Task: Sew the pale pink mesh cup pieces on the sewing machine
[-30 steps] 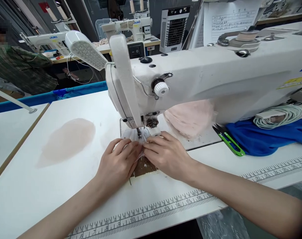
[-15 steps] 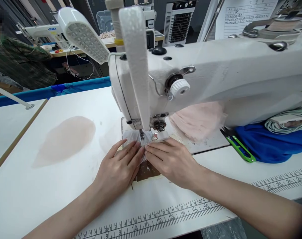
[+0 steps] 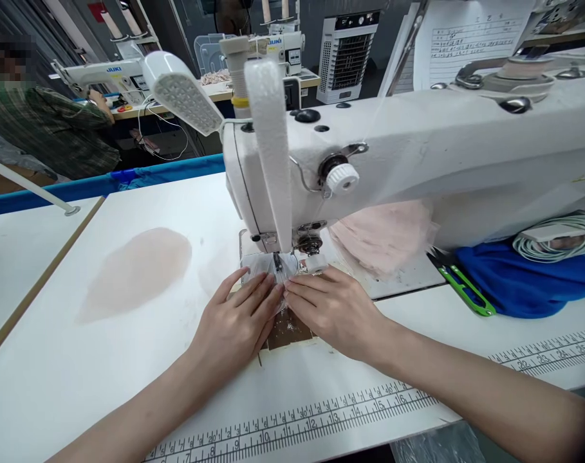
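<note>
A white sewing machine stands over the table, its needle area just beyond my fingertips. Thin, sheer whitish fabric lies under the presser foot. My left hand presses on this fabric at its left side, fingers bent and close together. From the right, my right hand holds the same fabric, fingers together and pointing left. The fingertips of both hands nearly meet in front of the foot. A sheer pink oval piece lies flat at the left, and a pile of pink pieces sits behind my right hand.
Green thread snips and blue cloth lie at the right, with a coiled cable on the cloth. A printed ruler runs along the front edge. Another person works at a machine at the back left.
The view has shifted slightly, so the machine head and lamp appear lower and farther right. Both hands keep nearly the same pose on the fabric. The person's hand behind now shows.
</note>
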Demonstrator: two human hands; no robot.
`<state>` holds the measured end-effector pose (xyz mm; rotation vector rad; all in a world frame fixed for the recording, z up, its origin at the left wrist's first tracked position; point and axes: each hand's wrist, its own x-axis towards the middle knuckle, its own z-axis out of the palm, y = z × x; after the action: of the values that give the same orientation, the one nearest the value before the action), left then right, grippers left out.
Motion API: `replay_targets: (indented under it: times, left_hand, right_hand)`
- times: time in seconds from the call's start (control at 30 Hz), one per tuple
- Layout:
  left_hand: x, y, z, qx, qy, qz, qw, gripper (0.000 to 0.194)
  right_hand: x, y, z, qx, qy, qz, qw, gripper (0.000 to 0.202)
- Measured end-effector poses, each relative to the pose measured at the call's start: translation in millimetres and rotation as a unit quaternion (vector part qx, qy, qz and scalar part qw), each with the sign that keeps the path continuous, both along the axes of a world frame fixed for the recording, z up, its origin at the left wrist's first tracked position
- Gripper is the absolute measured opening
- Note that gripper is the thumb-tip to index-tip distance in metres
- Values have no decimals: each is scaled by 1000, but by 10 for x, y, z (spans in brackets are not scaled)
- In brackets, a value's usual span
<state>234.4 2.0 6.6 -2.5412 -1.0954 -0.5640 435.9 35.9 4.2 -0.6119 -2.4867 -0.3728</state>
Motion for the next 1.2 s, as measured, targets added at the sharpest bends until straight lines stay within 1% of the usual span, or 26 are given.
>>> replay_targets:
  times: [0.2,0.43,0.7,0.83,0.9,1.07,1.2]
  left_hand:
    - [0,6,7,-3,14,3,1000,30]
    - [-13,37,7,-8,7,6,1000,29]
    - [-6,90,-1,-21,-7,18,1000,30]
    - [-5,79,-1,-12,5,36,999,32]
    - [-7,42,14,0,9,30,999,31]
    - [-16,-84,43,11,7,-14,1000,26]
    - [-20,-116,30,12,12,-20,1000,25]
  right_hand:
    - [-5,6,-2,1,12,-5,1000,28]
    - [-16,28,-7,-5,16,-20,1000,29]
    - [-34,92,-20,-5,10,-34,999,24]
    - [-28,122,-45,-7,6,-44,999,22]
    - [-17,114,-58,-5,10,-40,999,22]
    - [7,22,-39,-11,29,-30,999,19]
    - [9,-21,-27,-15,16,-29,999,21]
